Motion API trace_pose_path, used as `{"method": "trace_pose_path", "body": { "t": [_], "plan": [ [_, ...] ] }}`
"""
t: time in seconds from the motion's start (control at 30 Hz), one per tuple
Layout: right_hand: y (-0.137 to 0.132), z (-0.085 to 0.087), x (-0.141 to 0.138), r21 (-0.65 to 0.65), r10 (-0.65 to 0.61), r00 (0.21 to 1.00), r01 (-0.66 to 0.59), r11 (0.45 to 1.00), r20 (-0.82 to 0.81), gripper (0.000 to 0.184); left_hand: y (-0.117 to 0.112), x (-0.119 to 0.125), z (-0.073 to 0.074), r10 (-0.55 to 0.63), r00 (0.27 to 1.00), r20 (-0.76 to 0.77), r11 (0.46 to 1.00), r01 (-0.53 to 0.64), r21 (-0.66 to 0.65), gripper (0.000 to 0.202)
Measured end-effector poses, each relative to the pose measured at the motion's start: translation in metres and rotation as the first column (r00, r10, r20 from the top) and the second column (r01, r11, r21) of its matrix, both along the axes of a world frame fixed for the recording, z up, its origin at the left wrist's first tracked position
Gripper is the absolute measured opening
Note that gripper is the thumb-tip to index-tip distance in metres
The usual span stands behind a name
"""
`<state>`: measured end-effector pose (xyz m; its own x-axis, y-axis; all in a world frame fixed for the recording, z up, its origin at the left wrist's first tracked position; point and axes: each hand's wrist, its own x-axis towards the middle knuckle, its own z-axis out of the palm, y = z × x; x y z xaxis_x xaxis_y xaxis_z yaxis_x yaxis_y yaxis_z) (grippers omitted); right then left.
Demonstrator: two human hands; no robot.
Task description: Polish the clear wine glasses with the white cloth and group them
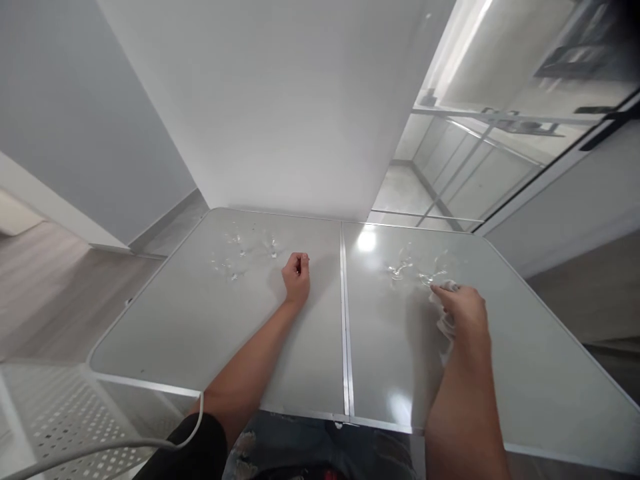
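Observation:
My left hand [297, 279] is curled into a loose fist on the left half of the folding table [320, 333]; nothing shows in it. My right hand [465, 308] grips a crumpled white cloth [446, 325] low over the right half. Just beyond its fingertips stands a clear, glass-like vessel [429, 277], and another clear vessel [399, 270] is a little to its left. Whether the fingers touch the nearer one I cannot tell. Left of my left hand are several more transparent vessels [273, 250], their outlines faint against the pale top.
A metal-edged seam [345, 320] divides the tabletop. Against its far edge rises a white wall [280, 120], with a glass door [460, 160] at the right. A white cable [150, 442] crosses by my left sleeve, above a perforated white chair [65, 420].

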<state>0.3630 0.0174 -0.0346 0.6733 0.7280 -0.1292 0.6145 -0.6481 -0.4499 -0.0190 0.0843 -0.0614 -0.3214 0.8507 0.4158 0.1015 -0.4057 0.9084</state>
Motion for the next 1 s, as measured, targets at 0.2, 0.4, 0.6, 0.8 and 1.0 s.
{"method": "trace_pose_path", "body": {
  "t": [0.2,0.4,0.6,0.8,1.0],
  "plan": [
    [-0.009,0.028,-0.043,-0.126,0.434,0.812,-0.514,0.848,-0.391,0.049,0.014,-0.03,0.011,0.497,0.86,-0.11,0.866,-0.485,0.121,0.03],
    [0.0,0.039,-0.103,0.517,0.823,0.46,-0.64,0.568,-0.335,0.044,0.025,-0.044,0.007,0.583,0.764,-0.278,0.801,-0.597,0.041,0.077],
    [0.021,0.006,-0.136,0.675,0.582,0.628,-0.119,0.728,-0.517,0.051,0.034,-0.05,-0.005,0.513,0.819,-0.257,0.842,-0.538,-0.033,0.078],
    [0.023,-0.004,-0.149,0.526,0.492,0.27,0.066,0.848,-0.827,0.04,0.039,-0.052,-0.012,0.392,0.914,-0.1,0.915,-0.399,-0.061,0.051],
    [0.023,0.003,-0.159,0.617,0.583,0.228,0.122,0.778,-0.78,0.042,0.043,-0.051,-0.009,0.345,0.938,-0.016,0.939,-0.345,0.018,0.054]
  ]
}}
